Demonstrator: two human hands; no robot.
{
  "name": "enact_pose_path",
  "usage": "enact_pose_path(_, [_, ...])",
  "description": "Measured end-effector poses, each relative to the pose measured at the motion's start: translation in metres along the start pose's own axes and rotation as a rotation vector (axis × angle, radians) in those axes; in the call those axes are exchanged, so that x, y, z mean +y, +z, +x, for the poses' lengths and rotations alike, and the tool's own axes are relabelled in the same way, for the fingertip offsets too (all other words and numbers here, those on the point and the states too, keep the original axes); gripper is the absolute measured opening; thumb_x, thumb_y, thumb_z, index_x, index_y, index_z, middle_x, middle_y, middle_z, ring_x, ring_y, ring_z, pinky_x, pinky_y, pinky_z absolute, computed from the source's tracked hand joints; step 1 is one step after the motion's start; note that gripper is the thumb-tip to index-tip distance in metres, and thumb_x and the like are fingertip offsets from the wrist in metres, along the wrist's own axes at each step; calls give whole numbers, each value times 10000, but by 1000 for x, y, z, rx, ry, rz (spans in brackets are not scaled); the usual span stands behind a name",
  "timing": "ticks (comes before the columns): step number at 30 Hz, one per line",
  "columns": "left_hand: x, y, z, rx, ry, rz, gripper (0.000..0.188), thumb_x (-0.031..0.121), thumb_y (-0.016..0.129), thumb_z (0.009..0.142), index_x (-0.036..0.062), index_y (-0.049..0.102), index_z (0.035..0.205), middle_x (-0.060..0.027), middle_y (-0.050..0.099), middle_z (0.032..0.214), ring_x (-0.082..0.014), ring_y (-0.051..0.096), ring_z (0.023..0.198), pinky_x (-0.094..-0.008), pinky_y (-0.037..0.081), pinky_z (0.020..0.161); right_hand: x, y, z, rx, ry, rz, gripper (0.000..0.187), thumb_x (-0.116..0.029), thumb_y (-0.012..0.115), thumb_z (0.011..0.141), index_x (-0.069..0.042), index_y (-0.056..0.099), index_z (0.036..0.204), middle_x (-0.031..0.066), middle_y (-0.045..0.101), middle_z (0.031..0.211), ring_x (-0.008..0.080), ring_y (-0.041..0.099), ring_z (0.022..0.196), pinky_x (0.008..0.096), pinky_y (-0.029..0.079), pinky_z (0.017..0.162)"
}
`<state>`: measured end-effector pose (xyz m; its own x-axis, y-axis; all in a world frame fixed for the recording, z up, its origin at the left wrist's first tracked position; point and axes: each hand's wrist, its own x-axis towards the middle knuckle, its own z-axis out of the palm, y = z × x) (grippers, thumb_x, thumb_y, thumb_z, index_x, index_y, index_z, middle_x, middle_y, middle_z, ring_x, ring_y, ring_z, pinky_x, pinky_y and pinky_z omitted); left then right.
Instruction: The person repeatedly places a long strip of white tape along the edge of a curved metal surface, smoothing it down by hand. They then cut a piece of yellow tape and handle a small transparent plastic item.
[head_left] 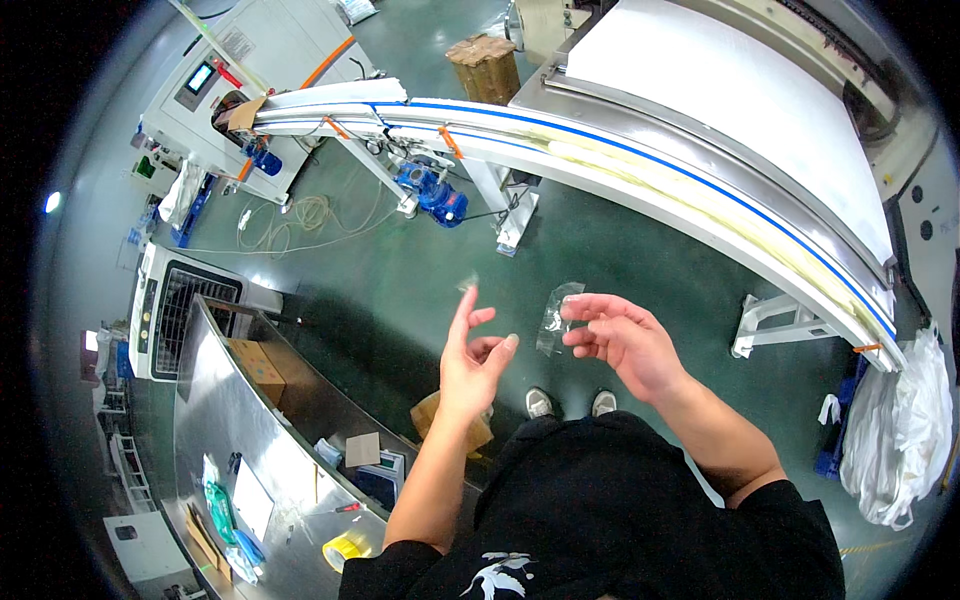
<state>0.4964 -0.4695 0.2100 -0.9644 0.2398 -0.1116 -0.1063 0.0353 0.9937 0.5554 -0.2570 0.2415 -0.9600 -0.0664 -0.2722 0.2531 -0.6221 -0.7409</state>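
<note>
My right hand [635,345] is raised in front of my body, its fingertips closed at the edge of a small crinkled piece of clear plastic film [553,322]. The film hangs to the left of those fingers. A short gap away, my left hand [472,355] is held up with its index finger stretched out and its thumb apart. At that index fingertip shows a small, blurred clear scrap [468,284]; whether it sticks to the finger I cannot tell. Both hands are above the green floor [400,290].
A long conveyor [620,170] with blue edging curves across the far side, a blue motor [432,195] beneath it. At left stands a metal table [215,425] with a yellow tape roll [345,550]. White plastic bags [900,430] bulge at right. A cable [305,215] lies on the floor.
</note>
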Motion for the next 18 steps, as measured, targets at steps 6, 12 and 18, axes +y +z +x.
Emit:
enact_pose_path(6, [31,21,2,-177,87,-324,802,-112,658,782,62,253,1452,-123,454,1274,-141,623,872,-249,521,766,6,1,-6,-60,9,-139,422,18,489,817,-33,585,1225,57,586,1127,134,579,905,280,482,806])
enact_pose_path(12, [43,24,-6,-160,91,-365,764,-139,674,733,44,336,1394,-147,501,1250,-118,620,768,-219,525,663,5,-2,-3,16,-1,-251,683,70,511,740,-94,408,1394,88,490,1245,141,549,976,266,475,802])
enact_pose_path(18, [54,48,-12,-291,55,-286,742,-119,676,757,38,317,1388,-165,432,1314,-138,632,846,-260,530,760,3,0,-5,-307,108,-378,1008,92,557,607,-130,158,1505,92,399,1377,181,455,1221,285,398,969])
